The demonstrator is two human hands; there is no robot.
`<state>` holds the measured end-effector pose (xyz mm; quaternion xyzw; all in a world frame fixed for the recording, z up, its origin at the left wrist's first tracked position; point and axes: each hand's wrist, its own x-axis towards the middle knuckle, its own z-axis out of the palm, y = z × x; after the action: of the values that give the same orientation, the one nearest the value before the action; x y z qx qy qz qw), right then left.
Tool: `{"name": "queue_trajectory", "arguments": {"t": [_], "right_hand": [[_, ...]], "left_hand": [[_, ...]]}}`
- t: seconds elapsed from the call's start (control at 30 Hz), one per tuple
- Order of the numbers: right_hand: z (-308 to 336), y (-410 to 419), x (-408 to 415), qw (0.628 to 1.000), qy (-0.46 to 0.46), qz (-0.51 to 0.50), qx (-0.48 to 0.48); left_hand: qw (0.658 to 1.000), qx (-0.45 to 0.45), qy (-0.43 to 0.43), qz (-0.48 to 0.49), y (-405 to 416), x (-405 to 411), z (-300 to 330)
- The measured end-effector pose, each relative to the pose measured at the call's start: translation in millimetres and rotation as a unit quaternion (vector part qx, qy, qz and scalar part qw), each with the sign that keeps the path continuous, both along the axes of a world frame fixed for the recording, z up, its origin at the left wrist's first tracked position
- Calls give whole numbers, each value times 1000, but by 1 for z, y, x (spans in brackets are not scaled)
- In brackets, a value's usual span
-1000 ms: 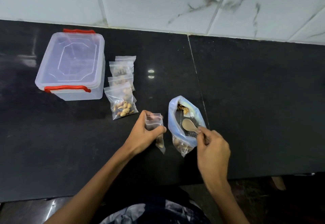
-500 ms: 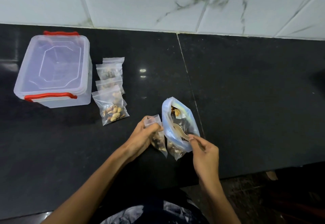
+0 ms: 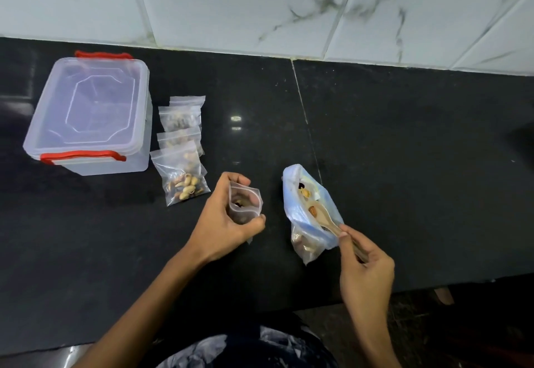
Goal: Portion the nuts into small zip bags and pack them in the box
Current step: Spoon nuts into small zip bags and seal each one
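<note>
On a black polished stone counter (image 3: 404, 165) backed by white marble-veined wall tiles (image 3: 231, 6), we see a person portioning mixed nuts. The left hand (image 3: 222, 223) wraps its fingers and thumb around a small clear zip bag (image 3: 245, 201), holding it upright with its mouth spread open toward the camera; a few nuts show dimly at the bottom. The right hand (image 3: 365, 272) pinches the handle of a pale wooden spoon (image 3: 323, 217) between thumb and curled fingers, and the spoon's bowl, carrying a brown nut, sits inside the mouth of a larger clear plastic bag with a bluish rolled rim (image 3: 307, 211). That supply bag lies on the counter just right of the small bag, apart from it, with more nuts visible in its opening and in its lower end. To the left, a loose overlapping row of filled small zip bags (image 3: 183, 150) lies flat on the counter, the nearest one showing pale shelled nuts. Just beside them, farther left, stands a translucent rectangular plastic storage box with red clip handles (image 3: 89, 116), its lid on. At the bottom edge we see the person's dark patterned clothing (image 3: 245, 350).
</note>
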<state>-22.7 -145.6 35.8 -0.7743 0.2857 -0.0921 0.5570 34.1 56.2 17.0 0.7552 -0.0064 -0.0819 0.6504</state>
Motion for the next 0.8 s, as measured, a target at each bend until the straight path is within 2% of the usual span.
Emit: {"name": "queue_trajectory", "arguments": {"t": [0.17,0.33,0.53,0.63,0.7,0.8], "right_hand": [[-4,5,2,1000,17,22,14],[-16,14,5,999,28,39,-14],[-6,9,9,1000,7,5,-22],[21,15,9,998,-62,11,-1],[41,26,7,987,-144,70,-14],[52,41,6,937,-239,201,-155]], "left_hand": [[1000,-7,-15,3,1,-3,1],[1000,-8,-14,6,7,-4,-3],[1000,-2,-16,14,10,-4,-1],[999,-5,-26,18,8,-3,2],[999,-8,-38,19,6,-2,5],[998,-9,-59,18,3,-1,11]]}}
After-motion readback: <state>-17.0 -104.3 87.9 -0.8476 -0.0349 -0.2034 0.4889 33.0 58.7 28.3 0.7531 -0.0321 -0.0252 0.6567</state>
